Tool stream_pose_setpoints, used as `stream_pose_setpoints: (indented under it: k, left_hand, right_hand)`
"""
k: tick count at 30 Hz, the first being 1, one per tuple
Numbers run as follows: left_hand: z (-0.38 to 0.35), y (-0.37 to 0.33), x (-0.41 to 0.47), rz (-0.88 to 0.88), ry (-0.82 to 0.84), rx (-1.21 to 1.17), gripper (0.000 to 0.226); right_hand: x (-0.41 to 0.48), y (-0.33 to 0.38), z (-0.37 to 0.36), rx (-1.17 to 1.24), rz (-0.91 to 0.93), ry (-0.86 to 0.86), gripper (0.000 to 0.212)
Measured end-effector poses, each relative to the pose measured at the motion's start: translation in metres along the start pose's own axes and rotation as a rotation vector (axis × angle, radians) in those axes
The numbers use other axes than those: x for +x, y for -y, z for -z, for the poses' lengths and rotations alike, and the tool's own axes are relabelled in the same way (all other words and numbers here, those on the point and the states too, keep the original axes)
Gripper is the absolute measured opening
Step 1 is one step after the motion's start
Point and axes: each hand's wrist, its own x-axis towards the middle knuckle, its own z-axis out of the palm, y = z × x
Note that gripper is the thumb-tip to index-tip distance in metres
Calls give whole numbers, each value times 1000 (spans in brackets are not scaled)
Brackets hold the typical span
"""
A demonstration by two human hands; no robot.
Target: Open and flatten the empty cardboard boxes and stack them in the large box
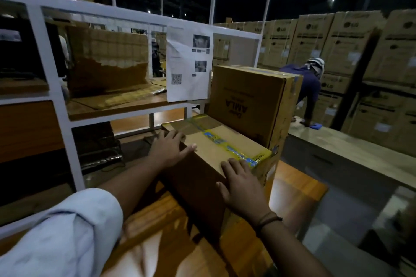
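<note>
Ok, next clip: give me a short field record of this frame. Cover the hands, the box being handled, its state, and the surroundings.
left hand: open, resting on the left top edge of the taped box
right hand: open, flat on the box top at its near end
taped box: closed, yellow and blue tape along the top, not flattened
larger box: upright just behind, closed, print upside down
surroundings: printed sheet on white frame; another person bending over; stacked cartons
task state: opening not yet begun
</note>
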Motion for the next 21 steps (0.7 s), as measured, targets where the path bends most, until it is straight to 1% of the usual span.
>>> stream_pose_setpoints:
  k: [2,6,10,15,17,21]
  left_hand:
    - [-4,3,3,-5,-17,-24,85]
    - [-2,10,2,26,-78,-111,88]
    - [7,16,3,90,-96,-158,80]
    - [2,25,-1,114,-99,-220,88]
    - [6,21,-4,126,-102,-274,85]
    - [13,13,-4,151,-145,-380,72]
  right_hand:
    - [-9,-6,-5,7,26,-38,53]
    - [-29,-20,-11,51,95,-97,57]
    - [-31,-48,-9,149,132,-112,63]
    - [-32,-56,-12,196,150,-149,61]
    - [-32,-55,-14,206,158,-157,60]
    - [-35,-62,-16,204,175,-179,57]
